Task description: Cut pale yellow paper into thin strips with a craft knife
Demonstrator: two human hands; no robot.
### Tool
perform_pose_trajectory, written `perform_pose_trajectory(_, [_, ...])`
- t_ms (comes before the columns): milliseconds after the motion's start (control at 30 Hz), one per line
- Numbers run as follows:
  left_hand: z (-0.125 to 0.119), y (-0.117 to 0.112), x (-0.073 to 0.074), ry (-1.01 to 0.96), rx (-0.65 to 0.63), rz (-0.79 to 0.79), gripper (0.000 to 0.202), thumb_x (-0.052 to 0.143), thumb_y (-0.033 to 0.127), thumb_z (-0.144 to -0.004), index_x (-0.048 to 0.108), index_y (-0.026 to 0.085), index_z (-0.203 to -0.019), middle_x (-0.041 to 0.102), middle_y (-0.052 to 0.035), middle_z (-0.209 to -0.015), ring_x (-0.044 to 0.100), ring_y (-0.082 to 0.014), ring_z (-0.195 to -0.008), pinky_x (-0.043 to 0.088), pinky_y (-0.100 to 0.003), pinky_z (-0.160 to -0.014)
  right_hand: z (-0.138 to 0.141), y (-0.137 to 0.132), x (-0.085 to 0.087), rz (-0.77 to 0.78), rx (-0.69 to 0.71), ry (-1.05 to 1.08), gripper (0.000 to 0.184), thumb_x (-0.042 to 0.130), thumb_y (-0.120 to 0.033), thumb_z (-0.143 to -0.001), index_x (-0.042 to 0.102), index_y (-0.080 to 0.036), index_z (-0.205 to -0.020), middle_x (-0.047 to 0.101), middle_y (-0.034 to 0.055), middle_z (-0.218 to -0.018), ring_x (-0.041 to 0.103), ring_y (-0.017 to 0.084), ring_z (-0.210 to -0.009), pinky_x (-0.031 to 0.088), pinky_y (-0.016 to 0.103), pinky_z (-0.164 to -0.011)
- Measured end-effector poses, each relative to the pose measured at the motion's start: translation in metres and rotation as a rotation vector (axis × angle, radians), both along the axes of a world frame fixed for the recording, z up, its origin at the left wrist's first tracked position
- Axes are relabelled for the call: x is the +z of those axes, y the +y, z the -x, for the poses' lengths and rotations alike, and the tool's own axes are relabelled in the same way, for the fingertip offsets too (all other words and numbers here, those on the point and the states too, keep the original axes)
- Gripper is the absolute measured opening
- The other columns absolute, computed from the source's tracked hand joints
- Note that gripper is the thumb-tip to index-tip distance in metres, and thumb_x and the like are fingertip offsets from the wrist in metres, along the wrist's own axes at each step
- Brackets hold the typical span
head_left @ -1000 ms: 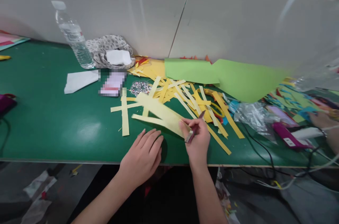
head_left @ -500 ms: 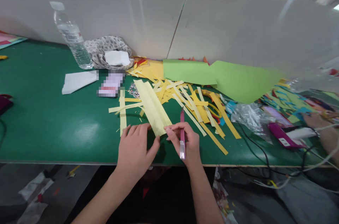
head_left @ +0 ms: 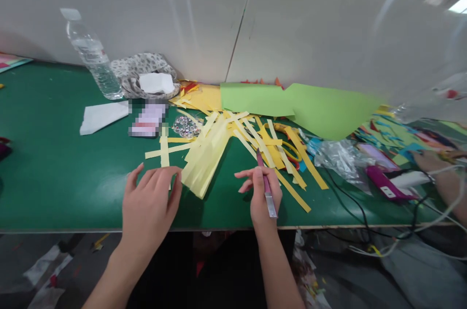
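Note:
My left hand (head_left: 151, 197) is at the near left of the pale yellow paper piece (head_left: 207, 155), fingers apart. Its thumb and forefinger come close to the paper's left corner; whether they touch I cannot tell. The paper is smeared by motion and slants across the green table (head_left: 54, 168). In my right hand (head_left: 266, 197) lies a slim pink tool (head_left: 265, 177) with a dark narrow tip pointing away and a silver end toward me. Its exact kind is unclear. The right forefinger and thumb stretch toward the paper without touching it. Beyond lie several yellow paper strips (head_left: 302, 153).
At the back stand a water bottle (head_left: 91, 56) and a patterned cloth (head_left: 134, 68). Green paper sheets (head_left: 321, 104) lean by the wall. Yellow-handled scissors (head_left: 294, 151), a plastic bag (head_left: 341, 160), a magenta device (head_left: 388, 185) and cables lie rightward. Another person's hand (head_left: 432, 163) shows far right.
The pale paper has left my fingers and swung round to slant the other way, uncovering a clear sparkly item. My left hand has moved left, my right hand slightly right with the pink tool.

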State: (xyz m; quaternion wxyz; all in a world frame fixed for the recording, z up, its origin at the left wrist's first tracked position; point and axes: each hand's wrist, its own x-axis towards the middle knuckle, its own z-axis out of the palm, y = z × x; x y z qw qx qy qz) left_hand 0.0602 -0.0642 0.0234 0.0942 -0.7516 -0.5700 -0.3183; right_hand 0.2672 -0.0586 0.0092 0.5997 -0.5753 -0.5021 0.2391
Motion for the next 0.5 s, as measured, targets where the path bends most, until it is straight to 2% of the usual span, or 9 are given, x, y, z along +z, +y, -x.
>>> perform_pose_trajectory(100, [0.015,-0.004,0.004,-0.195,-0.057,0.079,0.013,0.044,0.025,-0.093,0.056,0.022,-0.092,0.069,-0.0014,-0.085,0.064,-0.0194,-0.078,0.041,-0.043,-0.098,0.0,0.001,-0.001,-0.039,-0.05,0.043,0.027,0.045,-0.043,-0.094,0.049,-0.02,-0.081,0.069,0.0001,-0.072,0.055,0.01,-0.042,0.045,0.025,-0.047])
perform_pose_trajectory(200, [0.028,-0.007,0.005,-0.479,0.002,0.17,0.015,0.052,0.036,-0.09,0.059,0.022,-0.092,0.068,-0.0023,-0.092,0.064,-0.0204,-0.086,0.051,-0.033,-0.08,0.0,0.003,-0.002,-0.08,-0.121,0.103,0.025,0.047,-0.042,-0.093,0.049,-0.02,-0.083,0.068,-0.0004,-0.072,0.054,0.01,-0.041,0.043,0.025,-0.045])
perform_pose_trajectory(300, [0.034,-0.006,0.004,-0.72,0.028,0.257,0.019,0.059,0.039,-0.085,0.06,0.022,-0.091,0.068,-0.0013,-0.091,0.064,-0.0186,-0.086,0.052,-0.028,-0.073,0.0,0.004,-0.002,-0.155,-0.222,0.17,0.022,0.05,-0.041,-0.091,0.048,-0.02,-0.085,0.066,-0.0012,-0.073,0.053,0.01,-0.042,0.042,0.024,-0.044])
perform_pose_trajectory(400, [0.032,0.0,0.0,-0.671,0.069,0.299,0.017,0.059,0.04,-0.085,0.061,0.022,-0.088,0.069,-0.0003,-0.088,0.065,-0.0176,-0.082,0.051,-0.026,-0.068,-0.001,0.005,-0.002,-0.195,-0.312,0.201,0.019,0.05,-0.039,-0.091,0.046,-0.021,-0.088,0.066,-0.0005,-0.075,0.054,0.01,-0.044,0.042,0.024,-0.046])
perform_pose_trajectory(500, [0.028,0.007,-0.004,-0.389,0.101,0.3,0.017,0.053,0.038,-0.087,0.062,0.023,-0.088,0.071,-0.0009,-0.082,0.066,-0.0206,-0.078,0.047,-0.03,-0.065,-0.001,0.005,-0.001,-0.179,-0.339,0.204,0.017,0.051,-0.037,-0.091,0.044,-0.021,-0.09,0.067,0.0008,-0.078,0.055,0.011,-0.048,0.043,0.023,-0.049])
